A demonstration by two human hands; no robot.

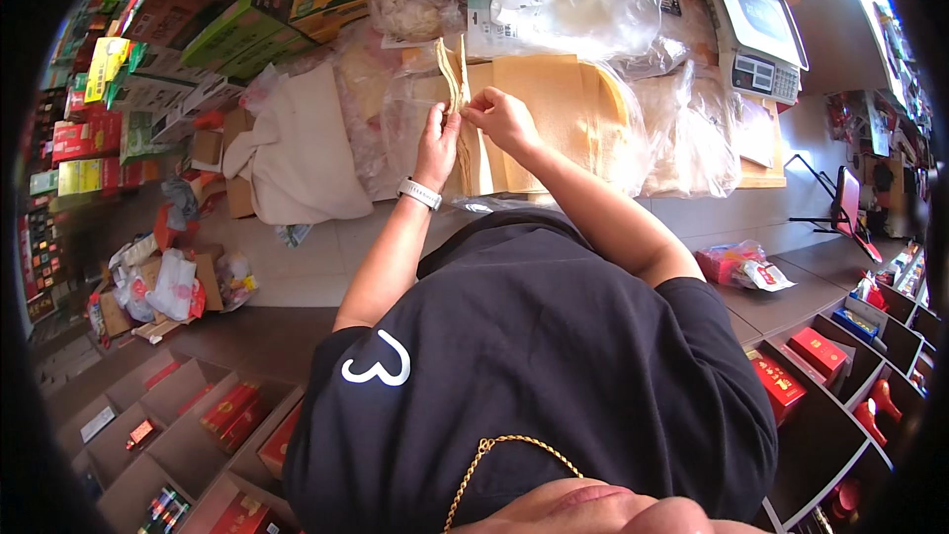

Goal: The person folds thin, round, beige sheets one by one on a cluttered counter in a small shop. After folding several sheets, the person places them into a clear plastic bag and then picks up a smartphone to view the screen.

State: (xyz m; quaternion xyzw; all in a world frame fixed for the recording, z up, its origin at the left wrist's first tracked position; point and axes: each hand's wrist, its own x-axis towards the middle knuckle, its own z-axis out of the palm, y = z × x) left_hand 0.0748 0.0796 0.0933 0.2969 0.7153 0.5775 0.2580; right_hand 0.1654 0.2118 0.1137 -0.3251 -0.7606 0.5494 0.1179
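A bundle of thin yellow-brown sheets (451, 74), like coarse paper, stands on edge before me. My left hand (437, 144), with a pale watch band at the wrist, grips this bundle from the left, thumb toward me. On its right side, my right hand (508, 122) has thumb and forefinger pinched together at the sheet edges; whether a single sheet is between them is too small to tell. More flat sheets (556, 115) lie under and beside my right forearm, partly inside a clear plastic bag (630, 119). Folds and fingers hide the bundle's lower part.
Clear plastic bags (600, 0) crowd the table's far side. A digital scale (764, 74) stands at right, and a cream cloth (304, 144) hangs over the left edge. A folding chair (849, 204) is farther right. Bagged items (174, 282) sit at lower left; compartmented shelves (830, 430) are behind me.
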